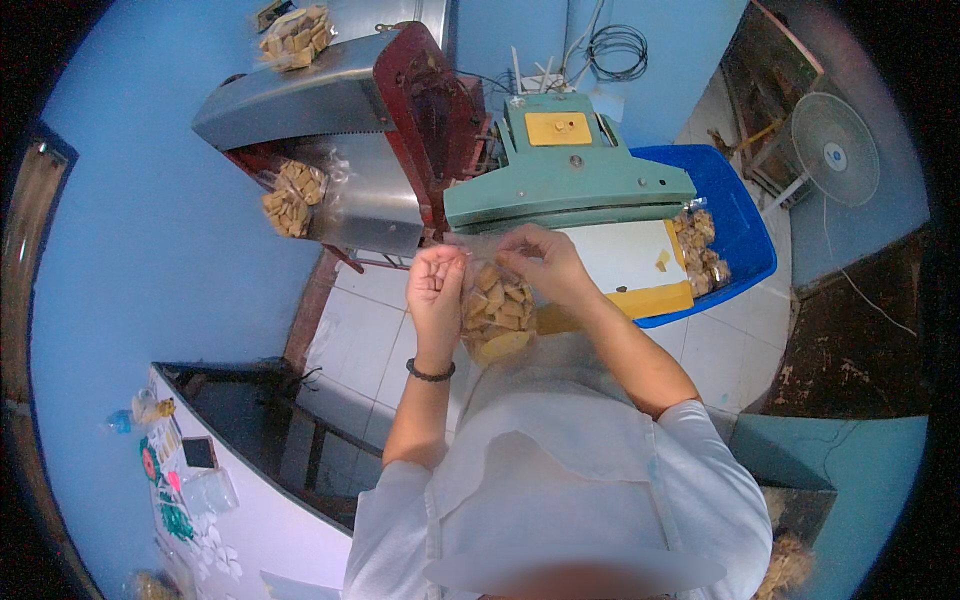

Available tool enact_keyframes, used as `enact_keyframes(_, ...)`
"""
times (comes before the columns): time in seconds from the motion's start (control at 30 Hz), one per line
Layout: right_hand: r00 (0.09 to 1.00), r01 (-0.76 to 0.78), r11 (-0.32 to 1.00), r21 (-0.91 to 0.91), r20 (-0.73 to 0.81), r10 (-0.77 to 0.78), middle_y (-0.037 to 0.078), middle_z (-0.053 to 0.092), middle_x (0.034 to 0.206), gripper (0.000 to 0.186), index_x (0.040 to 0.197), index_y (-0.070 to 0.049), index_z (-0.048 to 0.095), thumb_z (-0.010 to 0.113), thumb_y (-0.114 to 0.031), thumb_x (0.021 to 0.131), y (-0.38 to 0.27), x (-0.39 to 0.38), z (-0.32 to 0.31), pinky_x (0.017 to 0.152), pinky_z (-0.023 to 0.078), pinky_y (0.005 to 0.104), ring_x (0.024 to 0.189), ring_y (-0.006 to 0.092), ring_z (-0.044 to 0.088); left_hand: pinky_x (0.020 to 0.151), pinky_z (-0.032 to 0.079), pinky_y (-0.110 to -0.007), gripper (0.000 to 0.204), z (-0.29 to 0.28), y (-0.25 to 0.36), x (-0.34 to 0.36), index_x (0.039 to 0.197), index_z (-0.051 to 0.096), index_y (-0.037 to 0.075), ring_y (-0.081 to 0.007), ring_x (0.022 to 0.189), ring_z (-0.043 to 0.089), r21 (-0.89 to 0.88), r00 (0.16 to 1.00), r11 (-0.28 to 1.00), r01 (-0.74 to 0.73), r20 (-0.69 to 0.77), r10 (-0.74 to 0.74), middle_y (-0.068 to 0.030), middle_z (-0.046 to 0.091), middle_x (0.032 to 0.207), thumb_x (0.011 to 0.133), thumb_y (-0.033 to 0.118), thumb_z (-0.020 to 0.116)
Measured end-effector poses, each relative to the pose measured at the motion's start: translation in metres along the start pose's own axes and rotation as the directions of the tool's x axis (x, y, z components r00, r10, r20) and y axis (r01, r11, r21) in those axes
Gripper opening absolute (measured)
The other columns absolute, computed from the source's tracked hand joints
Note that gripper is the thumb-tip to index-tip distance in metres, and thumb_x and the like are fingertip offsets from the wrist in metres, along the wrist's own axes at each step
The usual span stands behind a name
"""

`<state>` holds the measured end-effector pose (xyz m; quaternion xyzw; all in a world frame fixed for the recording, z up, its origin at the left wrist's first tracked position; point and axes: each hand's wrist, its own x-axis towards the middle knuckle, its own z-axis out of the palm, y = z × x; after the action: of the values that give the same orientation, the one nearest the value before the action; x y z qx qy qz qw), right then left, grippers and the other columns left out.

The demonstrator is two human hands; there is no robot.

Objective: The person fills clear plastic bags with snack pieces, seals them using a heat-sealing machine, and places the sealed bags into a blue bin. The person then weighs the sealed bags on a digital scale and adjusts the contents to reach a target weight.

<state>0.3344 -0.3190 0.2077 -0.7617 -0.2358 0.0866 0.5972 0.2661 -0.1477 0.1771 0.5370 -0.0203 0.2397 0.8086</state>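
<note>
Between my two hands hangs a clear plastic bag [498, 303] filled with tan, block-like snack pieces and a yellow label near its bottom. My left hand [437, 280], with a dark beaded bracelet on the wrist, pinches the bag's upper left corner. The upper right edge is pinched by the fingers of my right hand [545, 262]. Just beyond the bag's top stands a green sealing machine [570, 185] with a long horizontal jaw and a yellow panel. Its white work surface with yellow edges [620, 255] lies to the right of the bag.
At the machine's right, a blue bin [752, 240] holds several filled bags. A metal chute with red sides [370, 215] carries another bag of snacks [293, 197]. A standing fan [835, 150] is far right. A patterned table [215, 510] with a phone [199, 453] stands at left.
</note>
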Motion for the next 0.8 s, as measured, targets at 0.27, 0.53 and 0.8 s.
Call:
enact_keyframes(0.27, 0.996, 0.050, 0.998, 0.035, -0.082, -0.047, 0.006, 0.071, 0.089, 0.018, 0.101, 0.000, 0.068, 0.072, -0.012, 0.088, 0.001, -0.001, 0.001, 0.075, 0.052, 0.0274, 0.082, 0.0115, 0.064, 0.079, 0.048, -0.023, 0.014, -0.013, 0.023, 0.007, 0.102, 0.062, 0.001, -0.0084, 0.090, 0.061, 0.634, 0.978, 0.758, -0.153, 0.208, 0.024, -0.0010, 0.066, 0.094, 0.089, 0.000, 0.067)
enact_keyframes(0.53, 0.983, -0.141, 0.971, 0.193, -0.089, 0.160, 0.014, 0.068, 0.102, 0.032, 0.121, -0.002, 0.048, 0.064, -0.008, 0.094, 0.048, 0.011, 0.010, 0.077, 0.051, 0.0287, 0.090, 0.0126, 0.064, 0.061, 0.045, -0.018, 0.015, -0.030, -0.026, 0.018, 0.096, 0.056, 0.004, -0.0034, 0.067, 0.057, 0.369, 0.978, 0.916, 0.158, 0.072, -0.197, 0.0010, 0.064, 0.077, 0.089, 0.000, 0.068)
enact_keyframes(0.8, 0.993, -0.114, 0.942, 0.316, 0.005, 0.119, 0.005, 0.066, 0.115, 0.037, 0.128, -0.001, 0.060, 0.052, -0.027, 0.102, 0.078, 0.006, 0.029, 0.097, 0.042, 0.0269, 0.110, 0.0131, 0.057, 0.065, 0.052, -0.023, 0.020, -0.069, -0.073, 0.035, 0.102, 0.049, 0.006, -0.0109, 0.074, 0.064, 0.180, 0.955, 0.938, 0.296, -0.084, -0.285, -0.0040, 0.067, 0.085, 0.093, 0.006, 0.066)
